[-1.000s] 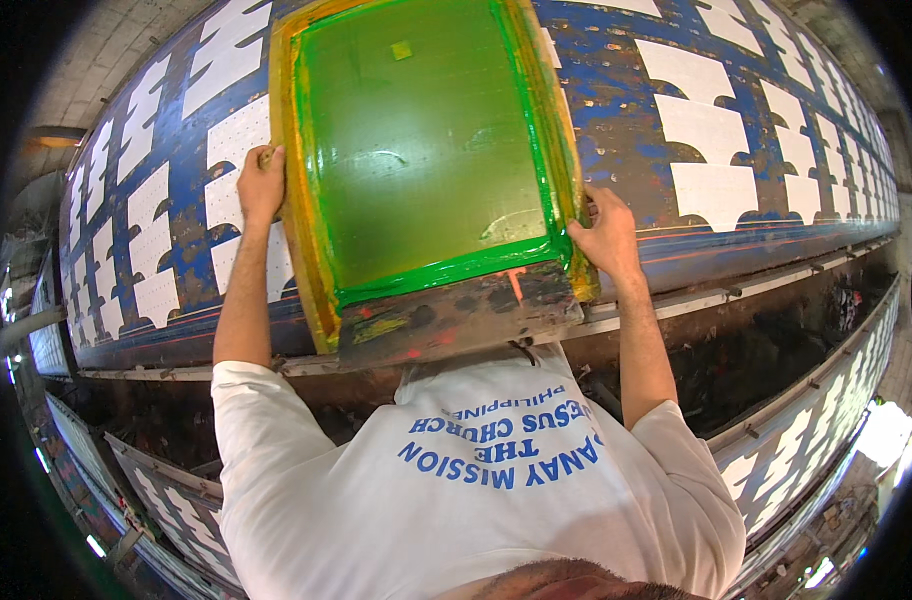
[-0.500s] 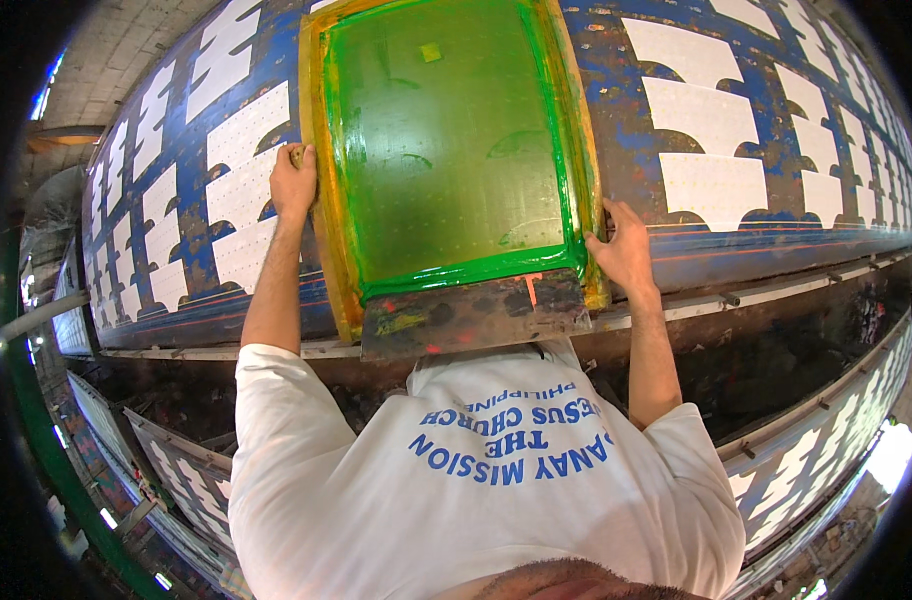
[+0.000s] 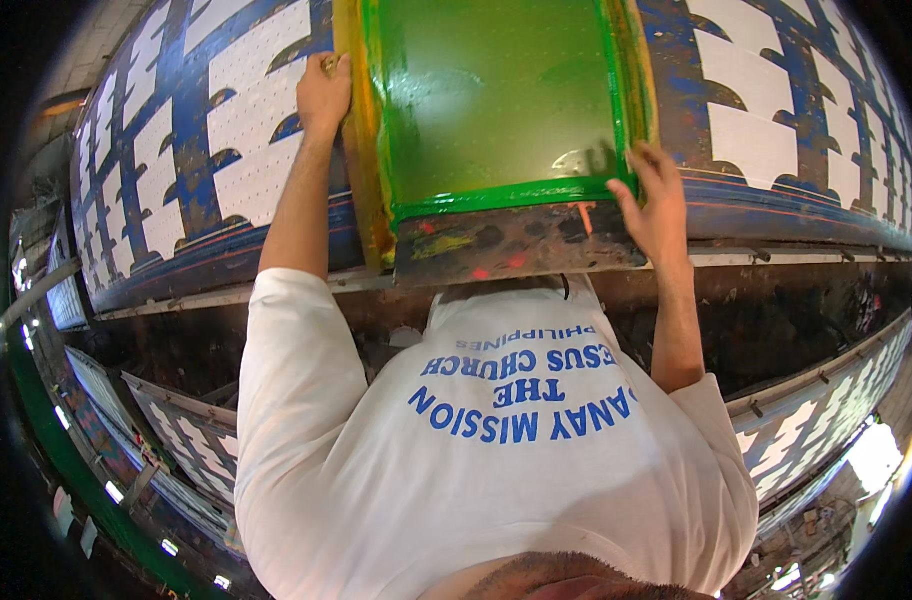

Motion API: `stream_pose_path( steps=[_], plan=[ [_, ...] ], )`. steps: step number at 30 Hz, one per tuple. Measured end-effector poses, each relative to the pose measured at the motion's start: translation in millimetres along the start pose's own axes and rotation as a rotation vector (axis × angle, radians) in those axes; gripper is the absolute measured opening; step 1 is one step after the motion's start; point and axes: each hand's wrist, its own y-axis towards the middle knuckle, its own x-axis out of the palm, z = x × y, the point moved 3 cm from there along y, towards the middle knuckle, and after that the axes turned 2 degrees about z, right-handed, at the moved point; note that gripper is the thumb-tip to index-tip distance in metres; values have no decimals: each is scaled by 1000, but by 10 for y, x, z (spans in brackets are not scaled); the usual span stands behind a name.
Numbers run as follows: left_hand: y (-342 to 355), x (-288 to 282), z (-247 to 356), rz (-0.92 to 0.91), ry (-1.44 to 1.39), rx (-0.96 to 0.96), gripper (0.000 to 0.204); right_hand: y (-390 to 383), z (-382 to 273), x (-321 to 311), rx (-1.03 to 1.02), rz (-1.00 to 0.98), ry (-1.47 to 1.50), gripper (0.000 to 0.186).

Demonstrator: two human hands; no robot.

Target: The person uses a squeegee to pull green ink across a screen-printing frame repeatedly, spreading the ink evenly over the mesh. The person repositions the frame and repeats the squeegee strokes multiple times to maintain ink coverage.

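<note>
A screen printing frame (image 3: 366, 150) with yellowish-stained rails and translucent green mesh (image 3: 496, 110) lies on the long printing table; its far end is out of view. My left hand (image 3: 324, 95) is closed at its left rail, and a small yellowish bit whose kind I cannot make out shows at the fingertips. At the near right corner, my right hand (image 3: 658, 210) has its fingers apart, over the right rail, with the thumb by the green taped border (image 3: 506, 195). A dark, paint-stained board (image 3: 521, 245) sticks out from the frame's near end, close to my shirt.
White cut panels (image 3: 751, 85) lie in rows on the blue and brown table (image 3: 686, 165) on both sides. A rail with pegs (image 3: 761, 255) runs along its near edge. Behind me stands another table with white panels (image 3: 786, 440). A pale pole (image 3: 41, 290) juts in at left.
The whole view has shifted, so the frame and table sit higher in it. My right hand has loosened from the right rail, its fingers now above it. My left hand stays at the left rail.
</note>
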Motion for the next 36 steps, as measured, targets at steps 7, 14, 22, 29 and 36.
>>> stream_pose_path(
  steps=[7, 14, 22, 29, 36],
  plan=[
    [9, 61, -48, 22, -44, 36, 51, -324, -1198, 314, -355, -671, 199, 52],
    [62, 136, -123, -17, -80, -12, 51, -354, -1401, 497, -356, -534, -135, 66],
    [23, 109, -68, -1, -135, -20, 48, -181, -1400, 802, -200, -282, -247, 61],
    [-12, 22, -6, -3, -177, -60, 52, 1160, -1089, 1176, -202, -210, -314, 47],
    [-7, -6, 29, -4, -128, -86, 51, 2856, -728, 1536, -150, -264, -378, 35]
  ],
)
